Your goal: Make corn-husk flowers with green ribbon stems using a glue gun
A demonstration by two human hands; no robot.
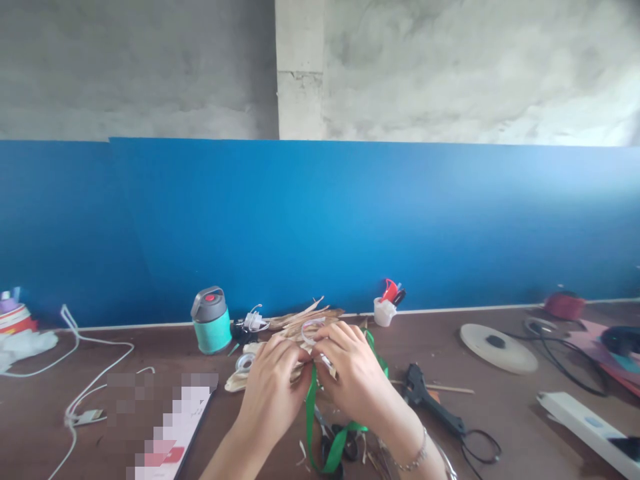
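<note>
My left hand (275, 381) and my right hand (351, 365) meet over the table, fingertips pinched close together. Between them a green ribbon (311, 408) comes down from the fingertips and loops below; more of it shows past my right hand. Both hands appear closed on this ribbon, though my fingers cover the exact spot. Pale dried husk strips (295, 323) lie behind the hands. A roll of clear tape (245, 362) rests beside my left hand. Under the ribbon, black-handled scissors (351, 445) lie partly covered.
To the right lie a black glue gun (437, 403), a round pale lid (497, 348) and a white power strip (590, 427). A teal flask (212, 327) and a white cup of pens (385, 311) stand along the blue partition (320, 220). White cables (83, 393) run at left.
</note>
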